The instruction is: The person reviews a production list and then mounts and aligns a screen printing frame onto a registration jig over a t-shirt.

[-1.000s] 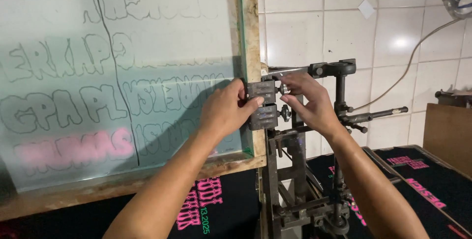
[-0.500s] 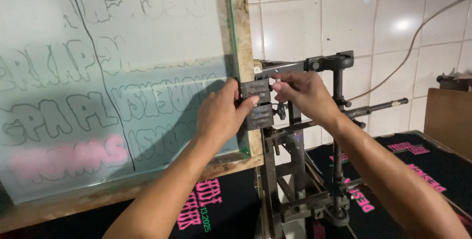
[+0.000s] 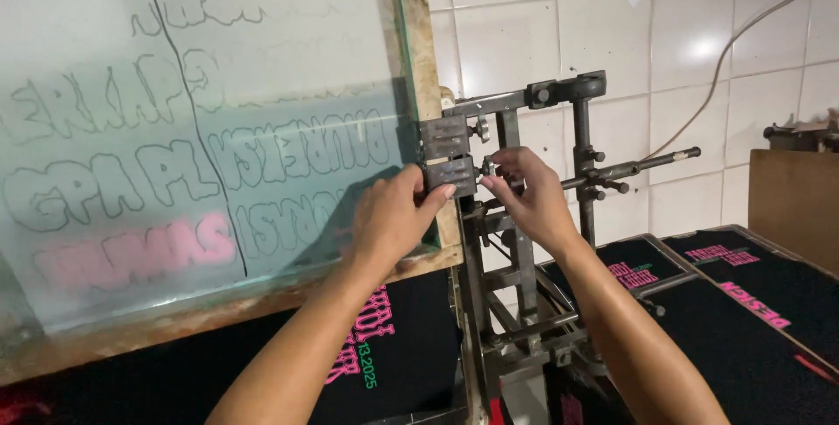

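The left hand was closed around the lower block of a grey metal screen clamp, fingers curled over its front and thumb side against the wooden frame of the raised printing screen. The right hand pinched a small clamp knob just right of that block, thumb and forefinger pressed together on it. The clamp sat at the frame's right edge, gripping the wood, at the end of a steel press arm that ran back to an upright post and a horizontal rod. The screen's pale green mesh bore mirrored outline lettering with one row stained pink near its lower left. Below the screen lay a black printed fabric with pink and green lettering; further black printed panels with pink lettering lay on platens to the right. White wall tiles stood behind, a thin cable hung across them, and a brown wooden box stood at the far right.
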